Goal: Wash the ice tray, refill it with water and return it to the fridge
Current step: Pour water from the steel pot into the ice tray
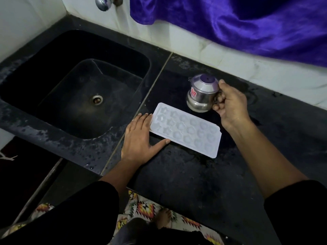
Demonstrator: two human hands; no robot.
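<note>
A white plastic ice tray [185, 129] with several shaped moulds lies flat on the dark wet counter [185, 174], just right of the sink. My left hand [141, 137] rests flat on the counter against the tray's left end, thumb along its near edge. My right hand [230, 103] grips the handle of a steel mug [201, 94] with a red label, held tilted just behind the tray's far edge. Whether the moulds hold water is unclear.
A deep black sink [53, 82] with a metal drain [96, 99] lies to the left, a chrome tap [103, 3] above it. A purple cloth [238, 23] hangs over the white tiled wall behind. A patterned mat [145, 209] covers the floor below.
</note>
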